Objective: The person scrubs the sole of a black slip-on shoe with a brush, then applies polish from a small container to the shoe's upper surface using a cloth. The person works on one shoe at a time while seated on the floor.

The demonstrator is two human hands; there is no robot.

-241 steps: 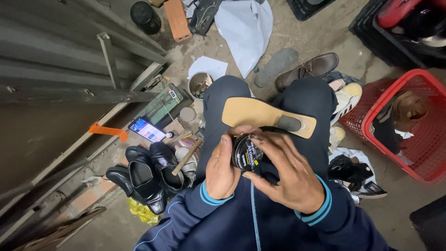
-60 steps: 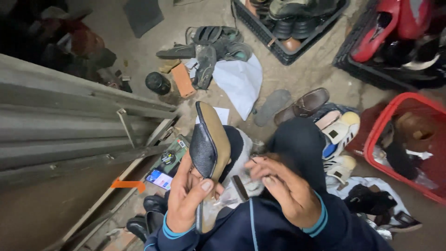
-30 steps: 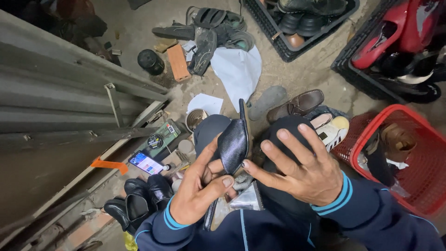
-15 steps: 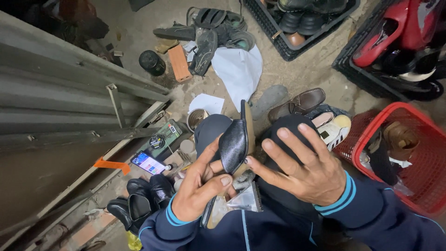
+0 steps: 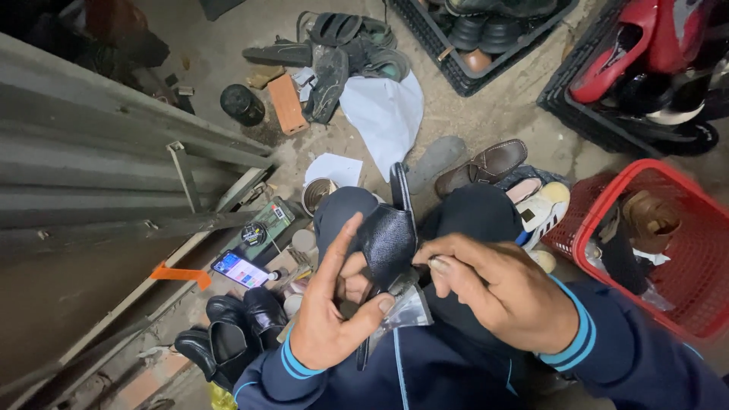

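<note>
My left hand grips a black textured slip-on sandal with a tan insole, held on edge above my knees, thumb pressed against its side. My right hand is beside it with fingers curled, fingertips touching the sandal's black upper. A clear plastic bag lies on my lap just under the sandal. Both arms wear dark blue sleeves with light blue cuffs.
A pair of black dress shoes, a lit phone and small tins lie at my left by a metal shutter. A red basket stands right. A brown loafer, sneakers, a white sheet, sandals and black crates lie ahead.
My right hand was spread open beside the sandal; its fingers have now curled in and touch the black upper. The left hand keeps hold of the sandal, turned slightly.
</note>
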